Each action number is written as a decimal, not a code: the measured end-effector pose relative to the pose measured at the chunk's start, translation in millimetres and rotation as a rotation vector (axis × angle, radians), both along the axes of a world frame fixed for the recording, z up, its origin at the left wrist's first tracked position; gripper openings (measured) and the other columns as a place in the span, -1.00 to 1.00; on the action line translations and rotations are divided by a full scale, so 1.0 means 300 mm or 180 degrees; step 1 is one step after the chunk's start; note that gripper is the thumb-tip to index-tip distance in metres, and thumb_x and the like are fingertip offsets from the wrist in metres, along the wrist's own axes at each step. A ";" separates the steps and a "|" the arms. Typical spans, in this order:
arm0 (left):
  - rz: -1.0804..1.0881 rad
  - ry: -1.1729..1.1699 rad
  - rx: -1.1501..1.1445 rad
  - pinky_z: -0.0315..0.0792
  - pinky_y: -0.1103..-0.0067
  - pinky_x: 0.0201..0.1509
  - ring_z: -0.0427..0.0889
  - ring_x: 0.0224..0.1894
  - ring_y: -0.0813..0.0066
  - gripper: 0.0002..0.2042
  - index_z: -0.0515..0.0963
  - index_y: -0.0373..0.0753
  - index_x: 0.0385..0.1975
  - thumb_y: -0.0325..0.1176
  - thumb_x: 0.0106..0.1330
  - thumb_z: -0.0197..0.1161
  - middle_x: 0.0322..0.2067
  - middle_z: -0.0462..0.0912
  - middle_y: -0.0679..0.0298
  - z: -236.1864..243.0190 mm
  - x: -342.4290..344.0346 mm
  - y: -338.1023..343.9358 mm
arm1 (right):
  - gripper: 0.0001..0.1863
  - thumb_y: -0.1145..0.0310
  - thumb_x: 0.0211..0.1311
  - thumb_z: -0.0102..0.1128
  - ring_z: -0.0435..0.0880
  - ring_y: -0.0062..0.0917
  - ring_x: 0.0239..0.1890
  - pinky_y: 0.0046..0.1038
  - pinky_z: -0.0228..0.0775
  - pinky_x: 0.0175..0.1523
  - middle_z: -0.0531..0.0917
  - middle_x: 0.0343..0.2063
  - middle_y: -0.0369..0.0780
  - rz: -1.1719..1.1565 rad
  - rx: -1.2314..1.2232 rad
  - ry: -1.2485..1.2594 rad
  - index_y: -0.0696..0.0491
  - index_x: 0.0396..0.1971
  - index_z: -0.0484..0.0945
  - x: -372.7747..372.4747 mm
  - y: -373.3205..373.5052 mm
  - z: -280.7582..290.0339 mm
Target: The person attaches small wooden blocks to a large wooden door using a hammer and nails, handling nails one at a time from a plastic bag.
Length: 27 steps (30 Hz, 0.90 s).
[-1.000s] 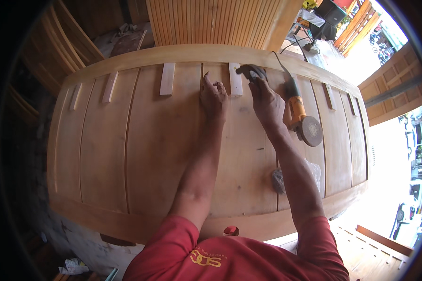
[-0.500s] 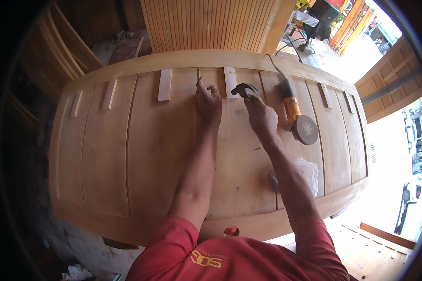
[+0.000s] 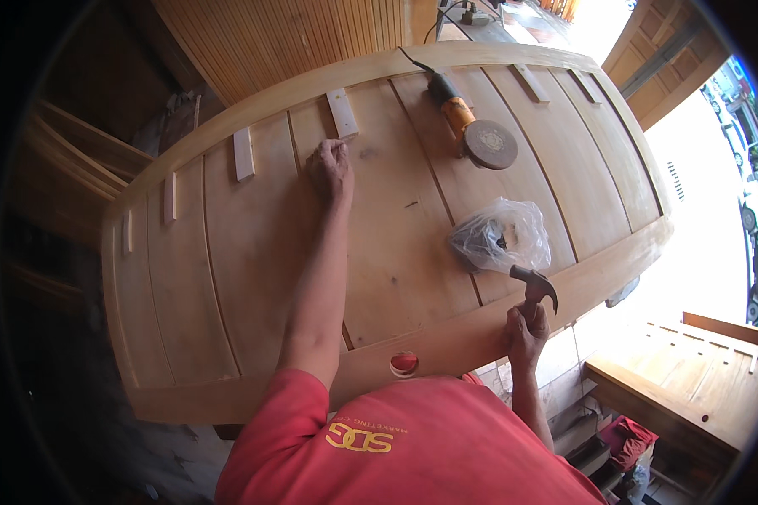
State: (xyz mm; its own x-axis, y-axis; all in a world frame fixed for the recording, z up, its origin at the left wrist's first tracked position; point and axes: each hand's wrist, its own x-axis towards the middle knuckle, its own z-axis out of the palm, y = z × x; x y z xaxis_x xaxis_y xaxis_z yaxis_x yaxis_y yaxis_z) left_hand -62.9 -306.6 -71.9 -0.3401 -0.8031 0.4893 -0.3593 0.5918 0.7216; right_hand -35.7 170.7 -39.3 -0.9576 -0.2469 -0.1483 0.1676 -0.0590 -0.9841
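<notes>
A large wooden door panel [image 3: 295, 278] with grooved boards lies flat before me. My left hand [image 3: 333, 171] rests on it with fingers curled together, just below the near end of a short pale wood block [image 3: 342, 114]; anything pinched in the fingers is too small to make out. At the panel's near edge on the right, my right hand [image 3: 527, 335] grips a claw hammer [image 3: 534, 284] by its handle, head up. Beyond the hammer sits a clear plastic bag [image 3: 507, 231] with dark contents. A small dark nail-like piece [image 3: 410, 204] lies on the boards.
An orange and black angle grinder [image 3: 458, 118] with a round disc lies on the panel, its cord running off the far edge. Several other wood blocks [image 3: 243, 155] line the far side. Another wooden panel [image 3: 691, 379] stands at the lower right; a slatted panel [image 3: 286, 42] stands behind.
My right hand has drawn the hammer back from the block to the panel's near right edge. The left hand stays by the same block, fingers more curled. The whole view has swung right.
</notes>
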 end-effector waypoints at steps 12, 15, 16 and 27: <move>-0.1170 -0.0404 -0.1214 0.48 0.28 0.10 0.62 -0.05 0.14 -0.85 0.75 -0.13 -0.21 -0.34 0.25 0.48 -0.20 0.72 0.20 0.011 0.105 0.434 | -0.82 0.35 0.43 0.39 0.42 -0.80 -0.61 -0.67 0.25 -0.55 0.51 -0.52 -0.44 -0.0573 -0.1159 -0.0035 0.01 -0.21 0.52 0.004 -0.018 -0.009; -0.1306 -0.0530 -0.1209 0.46 0.28 0.10 0.62 -0.07 0.10 -0.87 0.71 -0.15 -0.25 -0.32 0.27 0.45 -0.23 0.70 0.23 0.034 0.109 0.448 | -0.83 0.36 0.45 0.37 0.43 -0.77 -0.63 -0.66 0.25 -0.58 0.50 -0.54 -0.42 -0.0631 -0.1379 -0.0060 0.01 -0.20 0.51 -0.014 -0.006 -0.024; -0.1268 -0.0574 -0.1185 0.46 0.27 0.09 0.62 -0.08 0.10 -0.89 0.70 -0.15 -0.27 -0.33 0.28 0.44 -0.24 0.70 0.23 0.038 0.099 0.450 | -0.83 0.36 0.45 0.37 0.43 -0.77 -0.63 -0.66 0.25 -0.58 0.50 -0.54 -0.42 -0.0625 -0.1407 -0.0067 0.02 -0.20 0.51 -0.019 -0.001 -0.025; -0.2951 -0.0373 -0.0971 0.49 0.26 0.06 0.65 -0.21 0.11 -0.93 0.67 -0.14 -0.30 -0.39 0.29 0.42 -0.37 0.70 0.22 0.201 -0.095 0.841 | -0.77 0.37 0.38 0.45 0.42 -0.82 -0.58 -0.66 0.24 -0.50 0.52 -0.51 -0.45 -0.0424 -0.1275 -0.0206 0.05 -0.18 0.52 -0.018 0.007 -0.026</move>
State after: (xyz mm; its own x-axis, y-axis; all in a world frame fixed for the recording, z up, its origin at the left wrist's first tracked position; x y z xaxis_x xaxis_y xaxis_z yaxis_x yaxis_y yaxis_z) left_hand -91.4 -54.3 -11.6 -0.8314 -0.0382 0.5543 0.2821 0.8305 0.4804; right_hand -41.1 172.7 -47.1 -0.9769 -0.1721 -0.1266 0.1934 -0.4597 -0.8668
